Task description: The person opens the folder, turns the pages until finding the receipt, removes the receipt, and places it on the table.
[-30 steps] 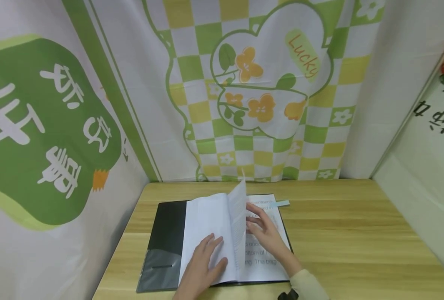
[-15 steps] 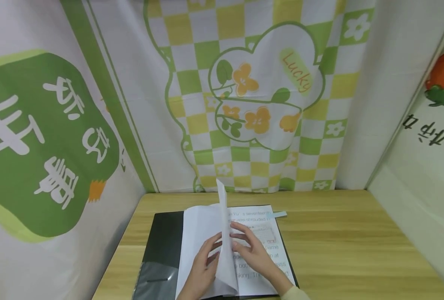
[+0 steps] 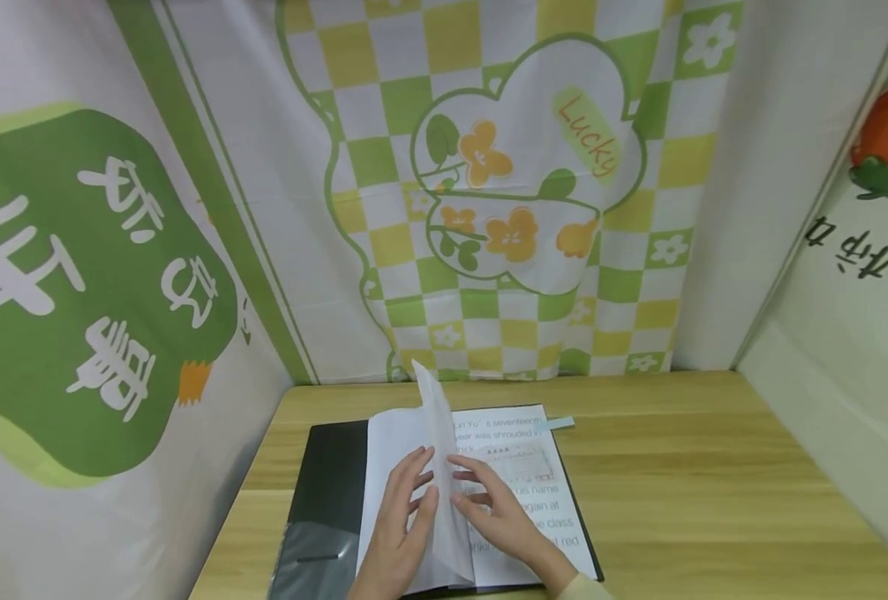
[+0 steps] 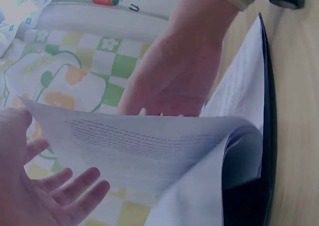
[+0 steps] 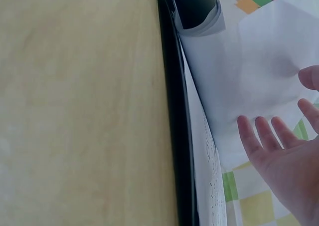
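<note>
A black folder [image 3: 331, 467] lies spread on the table, with white pages in it. One raised page [image 3: 436, 425] stands up near the middle and leans left, its lower edge curving. My left hand [image 3: 398, 525] is on its left side, fingers spread and loosely bent; in the left wrist view the thumb [image 4: 20, 118] overlaps the page's corner. On the other side, my right hand [image 3: 504, 517] has relaxed fingers, and its fingertips [image 5: 242, 120] are right at the page's blank face. Below the right hand, the right-hand page [image 3: 522, 417] shows large printed text and a small picture.
A pale blue tab [image 3: 561, 422] sticks out past the right page's edge. Wooden tabletop [image 3: 699, 483] extends to the right of the folder. Printed cloth [image 3: 519, 333] hangs behind the table, and a white cloth wall [image 3: 826, 383] stands at the right.
The raised page has swung from right to left. My left hand has lifted off the left page to the raised page's left side, and my right hand has moved left with it.
</note>
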The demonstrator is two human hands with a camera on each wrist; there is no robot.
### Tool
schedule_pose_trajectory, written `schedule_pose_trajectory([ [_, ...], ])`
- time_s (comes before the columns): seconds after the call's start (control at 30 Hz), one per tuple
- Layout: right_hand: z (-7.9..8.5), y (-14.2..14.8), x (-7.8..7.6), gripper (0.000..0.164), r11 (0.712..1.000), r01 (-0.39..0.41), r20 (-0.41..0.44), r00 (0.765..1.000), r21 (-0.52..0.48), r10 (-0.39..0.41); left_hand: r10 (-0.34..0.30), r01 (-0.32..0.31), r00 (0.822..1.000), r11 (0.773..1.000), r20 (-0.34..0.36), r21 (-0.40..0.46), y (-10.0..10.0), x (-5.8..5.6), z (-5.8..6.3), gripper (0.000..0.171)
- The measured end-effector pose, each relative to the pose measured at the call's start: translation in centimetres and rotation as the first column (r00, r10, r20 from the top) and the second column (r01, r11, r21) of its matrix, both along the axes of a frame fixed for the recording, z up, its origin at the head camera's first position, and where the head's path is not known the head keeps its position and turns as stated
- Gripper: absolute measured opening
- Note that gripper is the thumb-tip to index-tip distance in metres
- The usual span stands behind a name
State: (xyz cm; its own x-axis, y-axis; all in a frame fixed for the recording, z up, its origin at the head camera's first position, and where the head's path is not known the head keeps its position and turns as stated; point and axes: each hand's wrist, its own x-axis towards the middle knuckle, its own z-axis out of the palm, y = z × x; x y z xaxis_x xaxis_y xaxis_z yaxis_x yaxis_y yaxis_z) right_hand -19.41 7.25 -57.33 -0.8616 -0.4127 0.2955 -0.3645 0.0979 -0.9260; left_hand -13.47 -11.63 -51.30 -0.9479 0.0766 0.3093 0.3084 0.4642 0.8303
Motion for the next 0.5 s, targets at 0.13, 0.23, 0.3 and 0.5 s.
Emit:
schedule_pose_trajectory([
  [0.13, -0.1, 0.0, 0.1, 0.048, 0.999, -0.019, -0.019, 1.0, 0.031, 0.019, 0.052, -0.085, 0.986, 0.974, -0.157, -0.208, -0.6, 0.5, -0.1, 0.047],
  [0.23, -0.1, 0.2, 0.0, 0.048, 0.999, -0.032, -0.011, 0.999, 0.041, 0.032, 0.051, -0.134, 0.963, 0.942, -0.263, -0.308, -1.3, 0.9, -0.1, 0.046],
  [0.3, -0.2, 0.3, 0.0, 0.047, 0.998, -0.038, -0.005, 0.999, 0.045, 0.039, 0.045, -0.14, 0.957, 0.937, -0.288, -0.319, -1.6, 1.0, -0.1, 0.046],
  [0.5, -0.3, 0.5, -0.3, 0.046, 0.997, -0.044, 0.018, 0.999, 0.059, 0.043, 0.065, -0.12, 0.976, 0.957, -0.207, -0.264, -1.8, 0.8, 0.3, 0.047],
])
